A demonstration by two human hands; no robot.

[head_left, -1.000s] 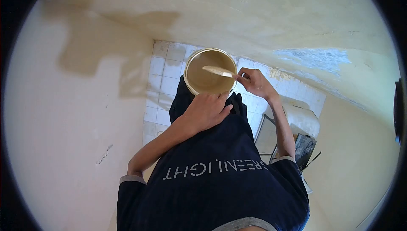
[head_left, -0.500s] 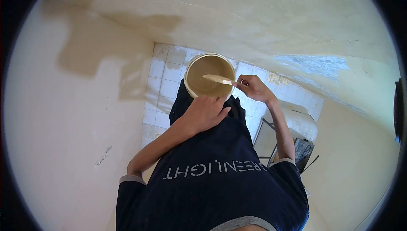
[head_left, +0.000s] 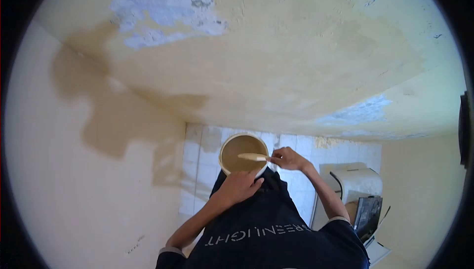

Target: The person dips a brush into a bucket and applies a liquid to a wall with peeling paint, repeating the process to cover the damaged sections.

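Note:
A round cream bucket (head_left: 222,143) stands close in front of my body, and its inside is tan. My left hand (head_left: 240,187) is closed on the near rim of the bucket, with the thumb apart from the fingers. On the right, my right hand (head_left: 289,159) pinches the handle of a flat tool (head_left: 251,157), perhaps a brush. The tool lies level over the bucket's opening and its wide end, coated tan, points left. What the bucket holds is too unclear to tell.
Ahead rises a yellowish wall (head_left: 276,61) with bare, peeled patches (head_left: 163,10). A plain wall (head_left: 113,185) runs along the left. White floor tiles (head_left: 298,143) surround the bucket. At the right are a whitish rounded object (head_left: 363,182) and a dark panel (head_left: 368,214).
The view has tilted up, showing more wall, so the bucket and both hands appear lower. Both hands keep their holds on the rim and the tool.

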